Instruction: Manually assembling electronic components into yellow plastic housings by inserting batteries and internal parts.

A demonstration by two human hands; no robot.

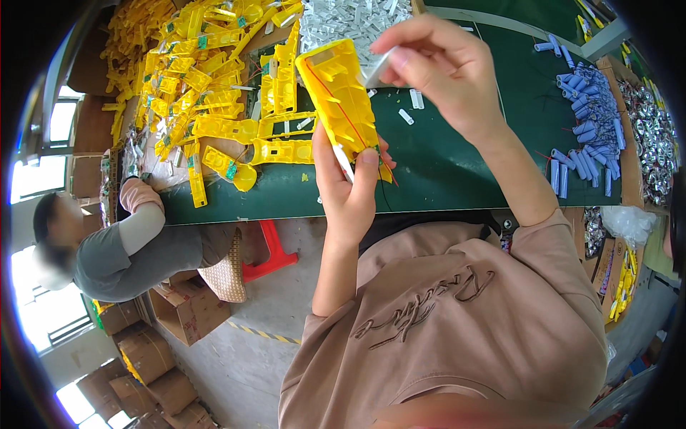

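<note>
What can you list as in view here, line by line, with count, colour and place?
Held casing: one, yellow, upper centre
Small piece: one, pale, beside the held casing
Loose casings: many, yellow, table's left
White pieces: many, white, heaped at table's back
Cylinders: many, blue, table's right
Shiny parts: many, silver, far right
Table: one, green, beneath the work
Plastic bag: one, clear, right
Stool: one, red, left of centre
Cardboard boxes: several, brown, lower left
Co-worker: one, grey top, left
Shirt: one, brown, lower centre
Left hand: one, bare, gripping the held casing
Right hand: one, bare, pinching the small piece
</note>
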